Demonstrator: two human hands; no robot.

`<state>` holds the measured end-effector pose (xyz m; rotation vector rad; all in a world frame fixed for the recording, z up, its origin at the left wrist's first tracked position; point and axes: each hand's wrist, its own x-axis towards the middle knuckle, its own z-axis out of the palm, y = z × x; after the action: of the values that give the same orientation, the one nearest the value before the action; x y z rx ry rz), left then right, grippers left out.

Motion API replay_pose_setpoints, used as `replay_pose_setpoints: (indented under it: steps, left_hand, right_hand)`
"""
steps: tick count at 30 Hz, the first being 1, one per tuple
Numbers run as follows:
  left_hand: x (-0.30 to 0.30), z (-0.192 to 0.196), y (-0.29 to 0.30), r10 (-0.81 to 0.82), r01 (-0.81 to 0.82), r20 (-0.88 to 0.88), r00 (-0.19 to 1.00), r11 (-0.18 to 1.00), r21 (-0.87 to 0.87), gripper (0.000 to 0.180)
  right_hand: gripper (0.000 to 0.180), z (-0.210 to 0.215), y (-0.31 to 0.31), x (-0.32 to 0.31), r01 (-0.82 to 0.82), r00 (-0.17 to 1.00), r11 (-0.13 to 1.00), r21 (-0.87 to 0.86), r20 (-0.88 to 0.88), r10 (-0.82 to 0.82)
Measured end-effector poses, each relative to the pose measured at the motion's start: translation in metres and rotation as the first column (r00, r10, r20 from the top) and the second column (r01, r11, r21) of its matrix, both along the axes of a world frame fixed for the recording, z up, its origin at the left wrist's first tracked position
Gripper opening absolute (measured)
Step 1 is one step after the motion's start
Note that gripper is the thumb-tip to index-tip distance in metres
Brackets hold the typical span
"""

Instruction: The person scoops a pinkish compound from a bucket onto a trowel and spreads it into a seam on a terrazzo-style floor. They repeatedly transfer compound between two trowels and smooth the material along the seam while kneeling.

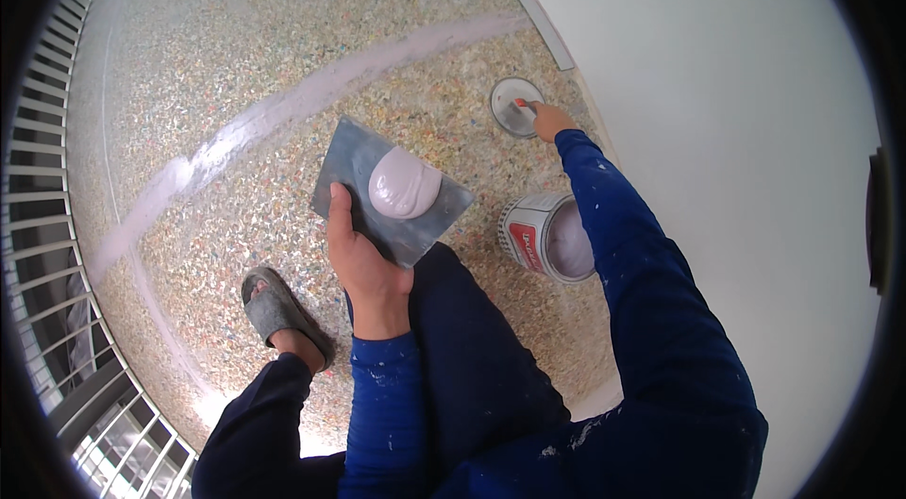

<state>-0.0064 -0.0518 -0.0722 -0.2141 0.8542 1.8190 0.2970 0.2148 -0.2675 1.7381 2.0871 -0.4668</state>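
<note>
My left hand (366,263) grips the lower edge of a flat grey metal plate (351,158), thumb on top. A smooth mound of pale lilac paste (404,184) sits on the plate. Farther off to the right, my right hand (555,122) is closed around a small tool with an orange-red handle (522,103), whose other end I cannot make out clearly. It is over a round lid (505,95) lying on the speckled floor. Beside my right forearm stands an open white-and-red tin (525,233) with lilac paste inside; the forearm hides part of its rim.
A white wall or panel (736,122) rises along the right. White railings (42,164) curve along the left. Pale lilac bands (326,84) cross the speckled floor (283,27). My sandalled foot (283,310) is planted at lower left.
</note>
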Motion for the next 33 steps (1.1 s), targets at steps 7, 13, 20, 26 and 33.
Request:
replay_pose_setpoints:
  steps: [7,13,20,26,33]
  left_hand:
    - [0.004,-0.002,0.002,-0.003,0.003,-0.020,1.000,1.000,-0.009,0.042]
    - [0.004,-0.001,0.003,-0.009,0.009,-0.016,1.000,0.999,-0.032,0.042]
    - [0.008,-0.006,0.007,-0.009,0.009,0.001,1.000,0.999,-0.030,0.041]
    - [-0.004,-0.007,0.001,0.029,-0.034,0.114,0.993,0.999,0.043,0.041]
    - [-0.067,0.039,-0.049,0.139,-0.174,0.183,0.973,0.966,0.193,0.045]
  right_hand:
    - [0.051,-0.002,-0.002,-0.006,0.002,1.000,1.000,0.009,-0.028,-0.002]
    - [0.057,-0.004,-0.010,-0.019,-0.085,0.984,0.995,-0.054,0.151,0.092]
    - [0.055,-0.018,-0.006,-0.014,-0.045,0.997,0.994,-0.100,0.058,0.051]
    - [0.052,0.039,0.011,-0.010,0.096,0.937,0.891,-0.445,-0.262,-0.232]
    - [0.055,0.171,-0.006,-0.095,-0.401,0.469,0.489,-0.775,-0.632,-0.617]
